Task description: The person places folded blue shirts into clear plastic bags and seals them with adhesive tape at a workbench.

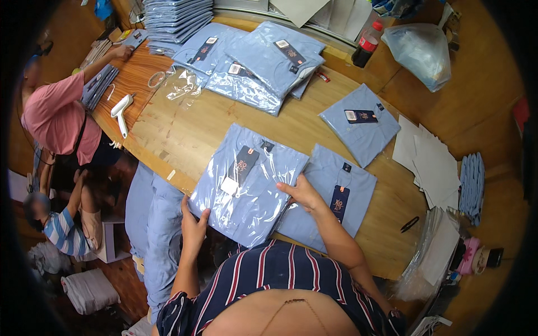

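Between my hands is a folded light blue shirt (252, 196) in a clear, shiny plastic bag, with a dark hang tag on its front. My left hand (195, 224) grips the bag's lower left edge, thumb on top. At its right edge, my right hand (305, 195) pinches the plastic with the thumb above and the fingers mostly hidden beneath. Partly under the bagged shirt lies a second folded blue shirt (358, 193) with a dark tag. Farther right rests another bagged blue shirt (361, 124).
Bagged shirts (274, 56) pile up at the table's far side, beside a tall stack (178, 22). A white tagging-gun-like tool (121, 115) lies left. White sheets (428, 162), a black clip-like item (409, 224) and a cola bottle (367, 45) are right. Two people (61, 115) are at left.
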The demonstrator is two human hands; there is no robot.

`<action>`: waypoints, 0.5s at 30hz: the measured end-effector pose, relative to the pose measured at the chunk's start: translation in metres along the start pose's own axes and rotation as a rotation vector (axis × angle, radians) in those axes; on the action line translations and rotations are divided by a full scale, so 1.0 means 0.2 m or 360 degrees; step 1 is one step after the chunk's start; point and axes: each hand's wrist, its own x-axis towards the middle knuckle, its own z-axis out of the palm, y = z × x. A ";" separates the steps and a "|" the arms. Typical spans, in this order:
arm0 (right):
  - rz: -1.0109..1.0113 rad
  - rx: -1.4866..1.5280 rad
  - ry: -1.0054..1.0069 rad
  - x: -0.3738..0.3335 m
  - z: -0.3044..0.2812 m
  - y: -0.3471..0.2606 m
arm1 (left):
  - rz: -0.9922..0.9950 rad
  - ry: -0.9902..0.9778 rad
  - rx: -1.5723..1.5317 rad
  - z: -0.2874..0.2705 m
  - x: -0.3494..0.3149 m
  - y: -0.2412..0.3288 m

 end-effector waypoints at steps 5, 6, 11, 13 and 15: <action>-0.0253 -0.1257 0.0571 -0.15 -0.17 -0.19 | 0.0458 0.0283 0.0967 -0.08 0.26 0.24; -0.0608 -0.1610 0.0711 -0.17 -0.21 -0.16 | 0.0596 0.0305 0.0588 -0.04 0.39 0.32; -0.0875 -0.2184 0.0737 -0.25 -0.41 0.04 | 0.0188 -0.0502 -0.1068 0.44 1.15 0.73; -0.0835 -0.2237 0.0714 -0.27 -0.50 0.07 | 0.0041 -0.0587 -0.1273 0.66 1.37 0.84; -0.0820 -0.2257 0.0721 -0.29 -0.56 0.07 | -0.0055 -0.0567 -0.1243 0.77 1.49 0.98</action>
